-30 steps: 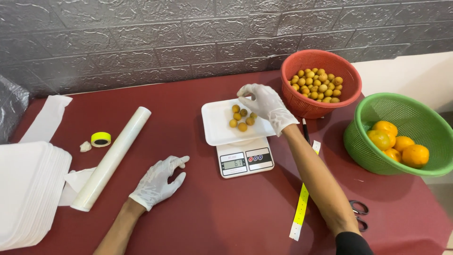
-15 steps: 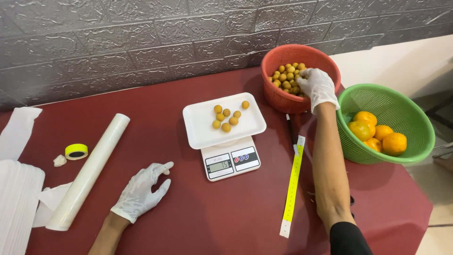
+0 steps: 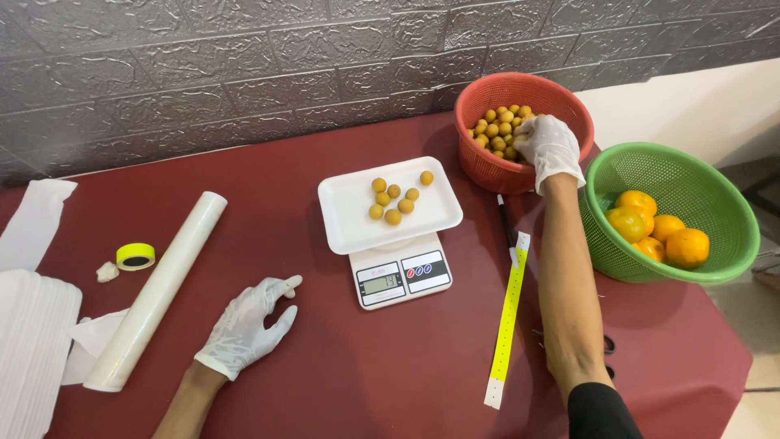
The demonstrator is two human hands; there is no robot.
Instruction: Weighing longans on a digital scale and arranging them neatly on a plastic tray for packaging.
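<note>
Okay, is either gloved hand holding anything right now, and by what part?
The left hand lies flat and open on the red table, holding nothing. The right hand is in the red basket among the small yellow fruits; any grip cannot be told.

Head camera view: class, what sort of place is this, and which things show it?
Probably a small fruit-packing or selling station: a kitchen scale bearing a white tray, baskets of fruit such as the red basket, and a roll of wrap film.
</note>
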